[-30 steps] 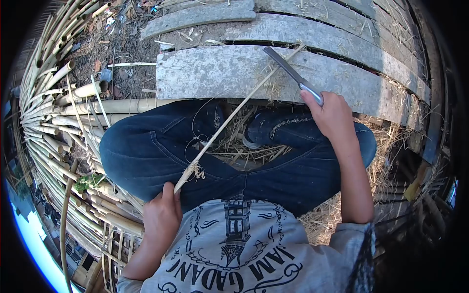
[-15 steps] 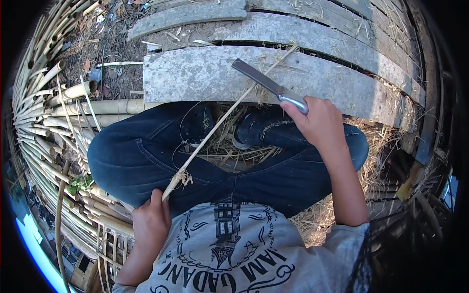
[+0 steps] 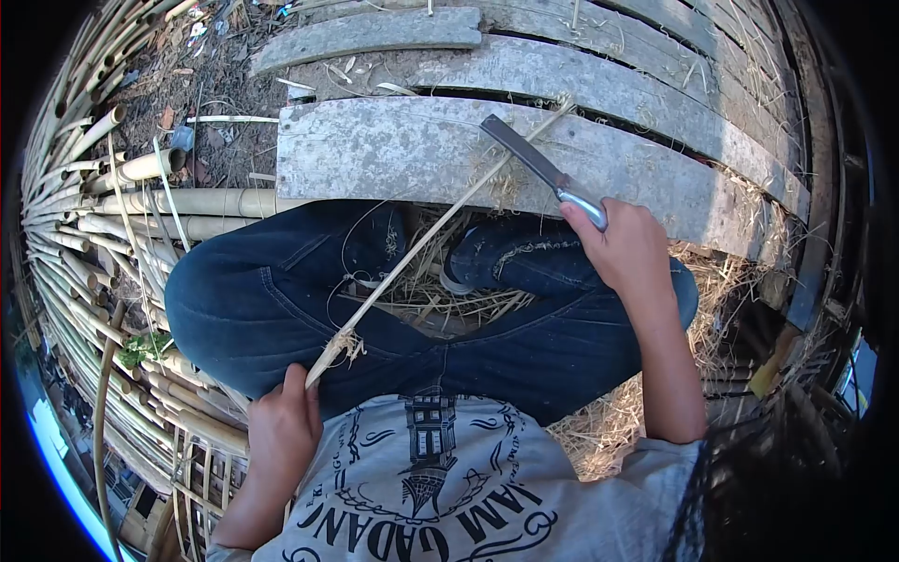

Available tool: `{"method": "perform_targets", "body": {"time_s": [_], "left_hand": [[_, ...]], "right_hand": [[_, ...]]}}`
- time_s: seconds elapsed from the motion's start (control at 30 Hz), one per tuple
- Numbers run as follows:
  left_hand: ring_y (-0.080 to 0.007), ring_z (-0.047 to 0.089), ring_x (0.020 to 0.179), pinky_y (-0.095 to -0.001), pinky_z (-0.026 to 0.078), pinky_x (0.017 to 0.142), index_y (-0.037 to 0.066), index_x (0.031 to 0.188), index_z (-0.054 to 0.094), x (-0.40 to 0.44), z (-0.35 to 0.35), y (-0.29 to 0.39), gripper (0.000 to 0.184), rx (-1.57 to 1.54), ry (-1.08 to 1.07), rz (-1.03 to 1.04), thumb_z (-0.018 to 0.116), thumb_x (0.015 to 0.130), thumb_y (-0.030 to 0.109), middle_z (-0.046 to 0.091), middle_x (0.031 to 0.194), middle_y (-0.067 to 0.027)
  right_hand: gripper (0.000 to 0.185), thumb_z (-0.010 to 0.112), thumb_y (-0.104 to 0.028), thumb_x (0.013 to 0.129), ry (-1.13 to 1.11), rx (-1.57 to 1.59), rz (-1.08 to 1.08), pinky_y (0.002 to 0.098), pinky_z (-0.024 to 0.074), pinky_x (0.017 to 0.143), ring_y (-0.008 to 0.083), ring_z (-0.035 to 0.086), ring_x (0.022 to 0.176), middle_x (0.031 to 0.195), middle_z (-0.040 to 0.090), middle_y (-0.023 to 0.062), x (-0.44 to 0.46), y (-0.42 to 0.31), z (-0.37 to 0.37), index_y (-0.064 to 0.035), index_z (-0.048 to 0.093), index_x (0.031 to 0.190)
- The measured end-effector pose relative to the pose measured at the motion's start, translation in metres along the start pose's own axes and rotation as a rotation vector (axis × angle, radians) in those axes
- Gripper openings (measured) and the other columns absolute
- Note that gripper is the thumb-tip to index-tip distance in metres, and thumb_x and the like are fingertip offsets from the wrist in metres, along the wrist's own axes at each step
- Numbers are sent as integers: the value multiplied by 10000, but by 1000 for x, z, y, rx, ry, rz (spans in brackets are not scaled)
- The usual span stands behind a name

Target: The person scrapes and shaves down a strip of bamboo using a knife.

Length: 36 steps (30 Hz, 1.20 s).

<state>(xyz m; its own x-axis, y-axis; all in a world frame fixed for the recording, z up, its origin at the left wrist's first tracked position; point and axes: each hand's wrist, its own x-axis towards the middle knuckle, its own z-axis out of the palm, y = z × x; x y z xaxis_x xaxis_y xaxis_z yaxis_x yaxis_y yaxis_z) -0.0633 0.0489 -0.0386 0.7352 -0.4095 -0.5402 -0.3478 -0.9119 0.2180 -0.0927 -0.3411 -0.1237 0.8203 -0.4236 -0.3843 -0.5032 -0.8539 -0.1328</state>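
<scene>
Weathered grey wooden planks, laid side by side with dark gaps between them, made a low worktop (image 3: 356, 155) at the top of my view. On the left side I saw many long, pale yellow bamboo poles (image 3: 140, 170) with round cut ends, and above them some dark brown earth (image 3: 220, 89) with small litter on it. Through the head camera I looked down on a person seated with bent legs, wearing dark blue jeans (image 3: 234, 300) and a light grey T-shirt with black print (image 3: 375, 459).

One long, thin, straw-coloured strip of bamboo (image 3: 412, 255) ran slantwise above the lap, with its far end over the nearest plank of the worktop. The left hand (image 3: 284, 419) was closed, and it gripped the near end of this strip beside the thigh. Curled pale shavings (image 3: 351, 347) hung on the strip, just beyond the fingers. The right hand (image 3: 623, 244) was closed around the shiny silver handle of a long knife with a dark, straight blade (image 3: 524, 152). This blade crossed over the strip near its far end; I could not tell if the edge was touching it. Dry, yellowish scraps (image 3: 604, 426) covered the ground near the right knee.
</scene>
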Motion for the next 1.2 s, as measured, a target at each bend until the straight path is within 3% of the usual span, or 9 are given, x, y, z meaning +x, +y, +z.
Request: {"method": "perform_targets", "body": {"time_s": [0.13,0.27,0.47,0.53,0.67,0.77,0.87,1.07,1.2], "left_hand": [[-403,615,552,-499,474,507,36,909,500,0,3,-2,95,-5,-9,-14,589,894,67,588,601,-187],[-449,586,610,-533,420,554,33,892,492,3,-2,3,132,-76,-49,-88,525,971,134,562,616,-228],[-435,590,603,-519,421,551,31,882,491,-2,2,3,124,-24,-4,-77,534,960,117,557,611,-215],[-429,587,597,-517,416,546,30,869,489,-2,0,7,125,-80,24,-46,536,955,109,558,617,-209],[-441,572,591,-518,399,543,27,866,492,-3,-3,11,140,-78,-19,-75,526,961,125,556,635,-213],[-446,563,596,-514,387,546,26,875,491,-5,-9,13,156,-105,-48,-74,517,971,145,553,639,-215],[-403,600,587,-478,433,531,40,860,510,-7,-13,14,168,-92,-24,-38,574,949,167,583,650,-169],[-413,604,627,-484,440,549,31,927,503,-21,-7,18,144,-72,98,-42,582,947,151,601,739,-181],[-408,605,628,-479,448,550,31,948,493,-26,-9,18,143,-34,75,-60,591,939,136,599,742,-176]], "right_hand": [[734,555,-669,872,128,18,237,512,534,674,449,670,704,706,651,281,25,37,-7,42,694,752],[731,548,-658,884,15,-1,-30,497,533,661,442,671,701,687,647,278,-6,1,-3,47,692,753],[730,539,-639,902,121,80,221,500,523,653,449,663,699,675,638,271,17,31,-3,62,686,762],[711,556,-620,901,-1,152,221,496,513,650,454,653,695,682,631,280,2,22,-6,67,684,768],[605,623,-552,892,-33,365,57,499,507,621,436,651,664,663,625,256,-29,-8,13,36,648,752],[507,674,-503,875,-84,504,1,474,533,611,411,682,683,691,668,200,-58,-43,20,-6,591,931],[404,733,-293,845,-174,765,-80,470,540,634,411,686,709,753,677,207,-86,-75,39,-30,485,1026],[354,762,-236,834,-229,1113,-133,361,479,597,256,614,607,693,605,157,-96,-68,46,19,542,945],[283,664,-240,927,-84,894,-52,350,428,560,199,559,576,675,590,140,-69,-31,28,31,595,969]]}}
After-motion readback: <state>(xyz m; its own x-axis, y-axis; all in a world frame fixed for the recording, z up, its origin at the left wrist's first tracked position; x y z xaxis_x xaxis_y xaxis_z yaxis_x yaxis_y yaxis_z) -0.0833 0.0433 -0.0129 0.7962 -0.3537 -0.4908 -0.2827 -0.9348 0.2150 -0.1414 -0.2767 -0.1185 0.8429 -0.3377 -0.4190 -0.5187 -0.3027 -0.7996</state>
